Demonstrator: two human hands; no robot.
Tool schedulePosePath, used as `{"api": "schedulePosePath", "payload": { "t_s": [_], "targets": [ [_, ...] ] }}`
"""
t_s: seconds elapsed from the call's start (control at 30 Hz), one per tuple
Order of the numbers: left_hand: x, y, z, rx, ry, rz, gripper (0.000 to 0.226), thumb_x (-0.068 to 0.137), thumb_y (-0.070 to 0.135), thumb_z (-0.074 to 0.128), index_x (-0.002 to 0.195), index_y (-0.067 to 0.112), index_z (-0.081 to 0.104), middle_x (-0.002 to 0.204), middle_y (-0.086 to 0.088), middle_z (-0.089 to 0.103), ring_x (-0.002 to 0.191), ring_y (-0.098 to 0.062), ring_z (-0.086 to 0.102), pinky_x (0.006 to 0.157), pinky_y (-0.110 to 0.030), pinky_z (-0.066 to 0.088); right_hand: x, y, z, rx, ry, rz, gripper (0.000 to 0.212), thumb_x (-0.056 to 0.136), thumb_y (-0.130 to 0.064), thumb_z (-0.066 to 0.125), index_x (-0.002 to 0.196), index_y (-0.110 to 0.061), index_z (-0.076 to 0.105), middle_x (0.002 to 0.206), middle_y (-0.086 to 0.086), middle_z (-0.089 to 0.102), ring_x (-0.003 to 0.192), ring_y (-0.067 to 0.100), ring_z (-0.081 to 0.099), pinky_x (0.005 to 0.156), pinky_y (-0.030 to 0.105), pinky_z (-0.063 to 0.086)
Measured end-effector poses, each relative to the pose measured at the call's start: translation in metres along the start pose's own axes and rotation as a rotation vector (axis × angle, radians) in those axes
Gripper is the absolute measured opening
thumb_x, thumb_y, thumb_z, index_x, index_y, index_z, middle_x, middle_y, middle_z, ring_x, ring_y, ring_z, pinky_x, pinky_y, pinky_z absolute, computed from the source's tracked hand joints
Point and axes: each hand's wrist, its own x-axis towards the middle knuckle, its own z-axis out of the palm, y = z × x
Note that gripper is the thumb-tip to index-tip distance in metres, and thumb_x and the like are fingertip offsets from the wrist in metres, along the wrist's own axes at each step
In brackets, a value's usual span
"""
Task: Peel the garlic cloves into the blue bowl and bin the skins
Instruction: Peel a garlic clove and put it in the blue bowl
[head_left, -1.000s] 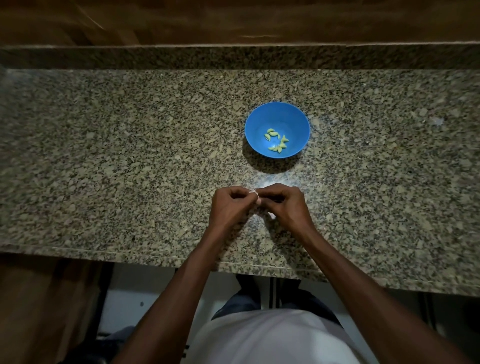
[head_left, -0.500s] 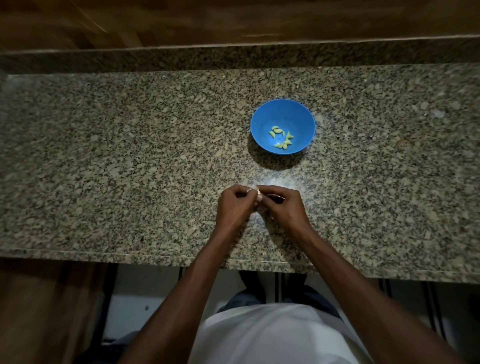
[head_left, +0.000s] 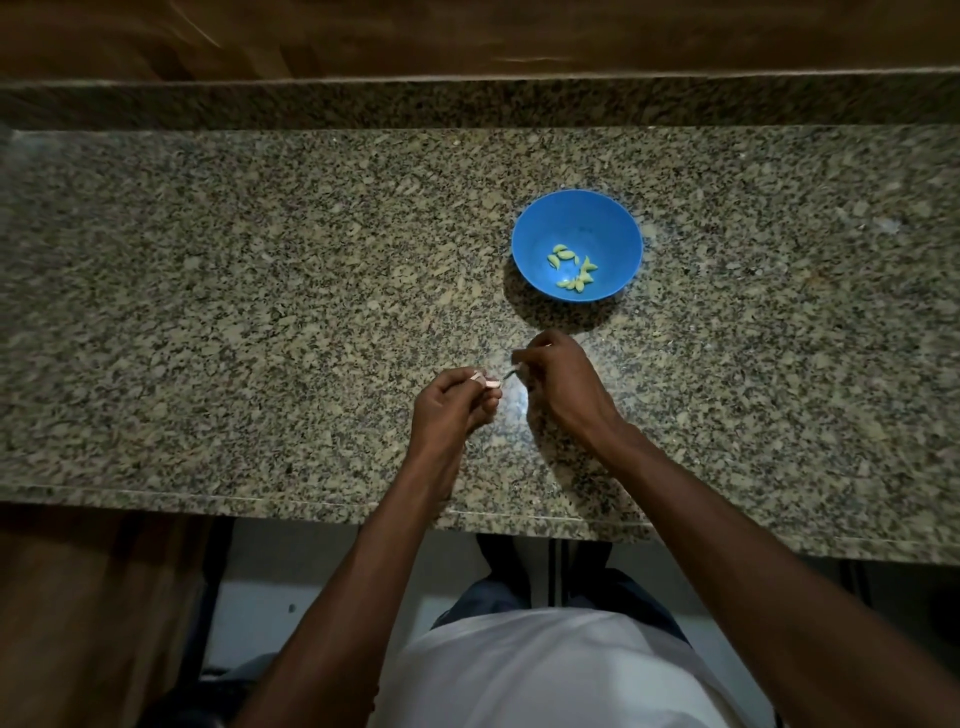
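Left hand (head_left: 451, 402) pinches garlic clove (head_left: 488, 383); right hand (head_left: 563, 384) pulls skin (head_left: 510, 372).

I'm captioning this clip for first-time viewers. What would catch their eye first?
The blue bowl stands out on the speckled granite counter, with peeled garlic cloves at its bottom. Nearer the counter's front edge, the left hand pinches a garlic clove while the right hand pulls a strip of skin.

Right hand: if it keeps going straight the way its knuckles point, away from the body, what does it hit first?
Probably the round blue plastic bowl, which sits just beyond the right hand on the speckled granite counter. Only bare counter lies between them; the hand's height is unclear.
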Motion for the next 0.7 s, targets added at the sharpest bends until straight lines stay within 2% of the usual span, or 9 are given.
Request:
{"api": "schedulePosePath", "payload": {
  "t_s": [0.1, 0.17, 0.23, 0.27, 0.33, 0.4, 0.5, 0.6, 0.7],
  "targets": [
    [-0.001, 0.000, -0.002, 0.012, -0.024, 0.035, 0.018, 0.097, 0.002, 0.068, 0.115, 0.001, 0.071, 0.099, -0.017, 0.078, 0.085, -0.021, 0.074, 0.079, -0.032, 0.062, -0.008, 0.000, 0.000, -0.090, 0.062, -0.059, 0.042, 0.094, 0.004, 0.064, 0.135, -0.005, 0.066, 0.131, 0.016, 0.054, 0.112, 0.032, 0.060, 0.084, 0.044, 0.058],
    [-0.002, -0.002, -0.001, 0.013, -0.033, 0.045, 0.018, 0.097, 0.003, 0.070, 0.114, -0.002, 0.071, 0.098, -0.017, 0.078, 0.088, -0.023, 0.075, 0.082, -0.033, 0.063, -0.021, -0.003, -0.003, 0.027, 0.156, -0.010, 0.038, 0.097, -0.003, 0.064, 0.135, -0.006, 0.067, 0.132, 0.013, 0.057, 0.117, 0.026, 0.060, 0.092, 0.035, 0.055],
    [-0.003, -0.006, 0.001, 0.029, -0.036, 0.058, 0.021, 0.095, 0.006, 0.074, 0.114, -0.003, 0.070, 0.099, -0.018, 0.078, 0.093, -0.027, 0.076, 0.087, -0.036, 0.063, -0.034, -0.011, -0.005, 0.308, 0.134, 0.195, 0.026, 0.101, -0.019, 0.068, 0.124, -0.009, 0.075, 0.118, 0.005, 0.071, 0.102, 0.015, 0.070, 0.088, 0.027, 0.057],
    [-0.004, -0.008, 0.002, 0.042, -0.045, 0.071, 0.021, 0.094, 0.008, 0.076, 0.112, -0.002, 0.071, 0.101, -0.018, 0.078, 0.096, -0.029, 0.077, 0.088, -0.037, 0.063, -0.039, -0.015, -0.005, 0.505, 0.060, 0.327, 0.024, 0.099, -0.025, 0.072, 0.117, -0.011, 0.078, 0.109, 0.004, 0.077, 0.096, 0.014, 0.073, 0.086, 0.029, 0.060],
    [-0.007, -0.011, 0.004, 0.098, -0.067, 0.120, 0.019, 0.093, 0.012, 0.078, 0.110, 0.002, 0.075, 0.102, -0.016, 0.079, 0.099, -0.028, 0.077, 0.085, -0.034, 0.062, -0.046, -0.021, -0.003, 0.892, -0.042, 0.542, 0.021, 0.096, -0.027, 0.078, 0.107, -0.010, 0.081, 0.097, 0.013, 0.080, 0.088, 0.022, 0.074, 0.082, 0.036, 0.060],
    [-0.009, -0.012, 0.007, 0.203, -0.078, 0.188, 0.016, 0.092, 0.013, 0.078, 0.106, 0.006, 0.078, 0.101, -0.009, 0.080, 0.097, -0.021, 0.077, 0.079, -0.027, 0.060, -0.047, -0.025, -0.003, 1.078, -0.023, 0.664, 0.019, 0.093, -0.022, 0.081, 0.102, -0.005, 0.081, 0.094, 0.021, 0.079, 0.081, 0.029, 0.066, 0.073, 0.037, 0.056],
    [-0.012, -0.011, 0.010, 0.249, -0.098, 0.220, 0.011, 0.093, 0.010, 0.077, 0.103, 0.006, 0.079, 0.097, -0.006, 0.080, 0.092, -0.018, 0.077, 0.076, -0.024, 0.060, -0.042, -0.026, -0.001, 1.148, 0.021, 0.735, 0.018, 0.092, -0.018, 0.081, 0.102, -0.003, 0.080, 0.088, 0.018, 0.077, 0.081, 0.027, 0.066, 0.070, 0.033, 0.056],
    [-0.015, -0.010, 0.014, 0.280, -0.063, 0.253, 0.007, 0.091, 0.011, 0.079, 0.098, 0.010, 0.080, 0.090, 0.000, 0.081, 0.087, -0.013, 0.078, 0.072, -0.020, 0.059, -0.041, -0.023, 0.000, 1.144, 0.023, 0.717, 0.019, 0.094, -0.018, 0.079, 0.103, -0.002, 0.079, 0.089, 0.020, 0.077, 0.079, 0.028, 0.065, 0.074, 0.040, 0.058],
    [-0.013, -0.012, 0.017, 0.376, -0.002, 0.294, 0.007, 0.088, 0.023, 0.084, 0.092, 0.018, 0.082, 0.085, 0.005, 0.080, 0.083, -0.009, 0.077, 0.071, -0.021, 0.059, -0.043, -0.021, 0.005, 1.064, 0.101, 0.662, 0.017, 0.094, -0.021, 0.079, 0.100, -0.005, 0.080, 0.092, 0.020, 0.079, 0.076, 0.024, 0.070, 0.079, 0.042, 0.062]
  ]
}}
